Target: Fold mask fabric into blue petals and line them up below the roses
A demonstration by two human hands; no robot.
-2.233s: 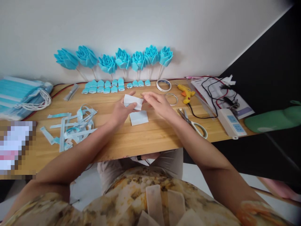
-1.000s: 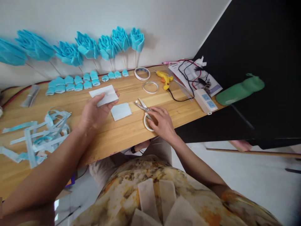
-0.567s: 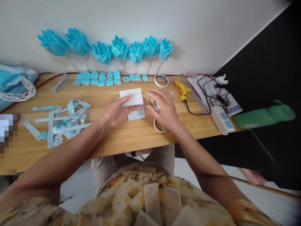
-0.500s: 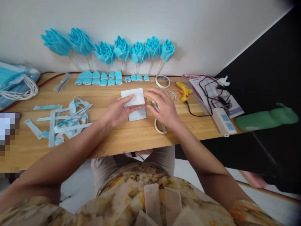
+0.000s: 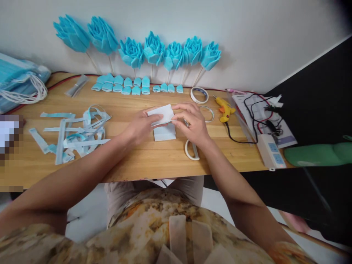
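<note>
Stack of blue face masks (image 5: 15, 82) at the upper left of the frame, on the wooden table (image 5: 143, 161); right of it I see a loose heap of cut blue strips (image 5: 75, 130). At centre, my view shows the left hand (image 5: 141, 126) closed on the left edge of a folded white piece (image 5: 162, 113), thumb on top, holding it just above the table. Directly beneath lies a pale blue piece (image 5: 164, 132), flat on the wood. The right hand (image 5: 194, 124) pinches the white piece's right edge with its fingertips. Scissors (image 5: 191, 150) lie partly under this hand; I cannot tell whether it grips them. Along the wall stand blue flowers (image 5: 154, 49) above a row of blue petals (image 5: 132, 82). Farther right lie a yellow glue gun (image 5: 224, 109) and a power strip (image 5: 272, 151).
</note>
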